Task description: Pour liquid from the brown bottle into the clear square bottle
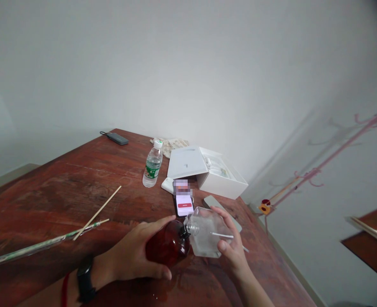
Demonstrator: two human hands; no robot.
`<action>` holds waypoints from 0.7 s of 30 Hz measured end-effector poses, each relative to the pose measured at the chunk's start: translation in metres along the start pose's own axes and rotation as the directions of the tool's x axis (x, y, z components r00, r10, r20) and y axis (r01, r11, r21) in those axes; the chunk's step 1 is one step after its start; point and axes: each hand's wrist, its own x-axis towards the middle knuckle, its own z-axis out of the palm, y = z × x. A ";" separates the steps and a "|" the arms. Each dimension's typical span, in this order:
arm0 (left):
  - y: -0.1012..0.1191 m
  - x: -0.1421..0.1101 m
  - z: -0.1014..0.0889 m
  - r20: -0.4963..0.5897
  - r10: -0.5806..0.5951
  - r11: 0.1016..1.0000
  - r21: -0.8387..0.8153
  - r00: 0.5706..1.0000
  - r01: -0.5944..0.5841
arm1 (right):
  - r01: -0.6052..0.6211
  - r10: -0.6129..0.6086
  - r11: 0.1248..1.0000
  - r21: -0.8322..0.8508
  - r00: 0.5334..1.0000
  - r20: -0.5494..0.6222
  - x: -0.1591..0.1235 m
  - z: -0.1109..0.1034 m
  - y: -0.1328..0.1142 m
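My left hand [133, 249] is wrapped around a dark amber bottle [166, 244] with a black neck. In my right hand [234, 245] is a clear, frosted-looking square bottle [205, 234], gripped at its sides and base. The two bottles are tilted, and their necks meet mouth to mouth just above the table. A thin white stick shows against the clear bottle; whether it is inside or behind, I cannot tell. Just beyond the necks lies a lit phone [184, 205]. A few small drops sit on the wood below the amber bottle.
A capped water bottle [152, 165] stands behind, left of an open white box [225, 185]. A grey power bank [117, 138] lies at the far left. Chopsticks [100, 209], one pair part in a wrapper [28, 247], lie left on the wooden table [63, 183]. A pink coat rack [344, 147] leans right.
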 end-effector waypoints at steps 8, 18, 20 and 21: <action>0.004 0.003 -0.002 0.050 0.017 0.999 -0.040 0.999 -0.015 | 0.074 -0.079 0.975 -0.210 0.997 -0.013 -0.001 -0.011 0.001; 0.003 0.003 -0.004 0.074 -0.021 0.997 -0.073 0.997 0.026 | 0.159 -0.114 0.911 -0.379 0.984 0.139 0.004 -0.015 -0.012; 0.005 0.003 -0.006 0.079 -0.012 0.998 -0.067 0.997 0.018 | 0.174 -0.115 0.901 -0.398 0.979 0.170 0.006 -0.015 -0.016; 0.006 0.004 -0.006 0.080 -0.005 0.997 -0.071 0.997 0.010 | 0.184 -0.119 0.894 -0.408 0.977 0.179 0.007 -0.016 -0.017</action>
